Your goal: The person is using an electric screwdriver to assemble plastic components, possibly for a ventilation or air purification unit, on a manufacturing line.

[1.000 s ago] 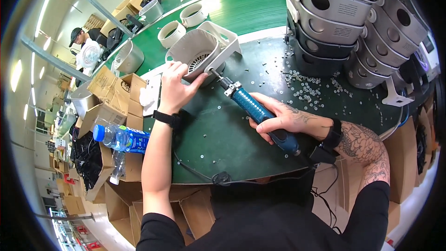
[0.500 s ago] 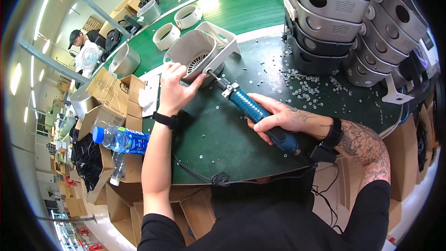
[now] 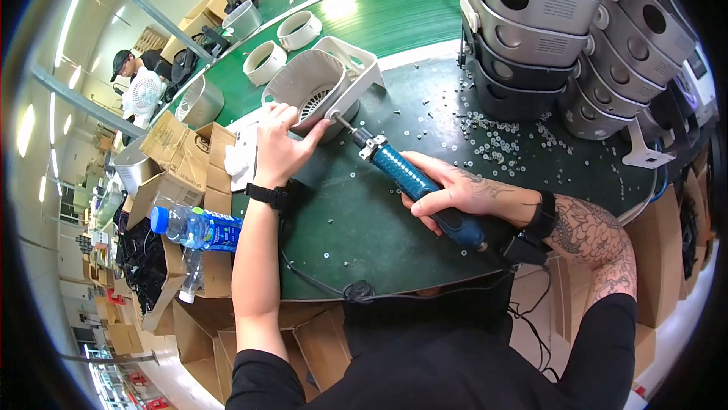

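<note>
My right hand (image 3: 455,191) is wrapped round a blue electric screwdriver (image 3: 402,172), which slants up and to the left. The driver's bit reaches the joint between a grey plastic tub-shaped housing (image 3: 309,76) and the light U-shaped bracket (image 3: 367,84) on its right side. With fingers at the housing's near rim and thumb by the bit's tip, my left hand (image 3: 285,143) grips the housing. Its slotted bottom shows inside. Whether a screw sits under the bit is too small to tell.
Loose screws and washers (image 3: 497,144) lie scattered at the right, beside tall stacks of grey housings (image 3: 531,38). White rings (image 3: 265,62) rest on the green conveyor (image 3: 379,12). At the left are cardboard boxes (image 3: 178,148) and a bottle (image 3: 199,228). A cord (image 3: 311,279) crosses the table's front. Another person (image 3: 127,65) is far left.
The housing, my left hand and the screwdriver's tip have shifted slightly left together. The white rings on the conveyor have also moved a little left. Both grips look the same.
</note>
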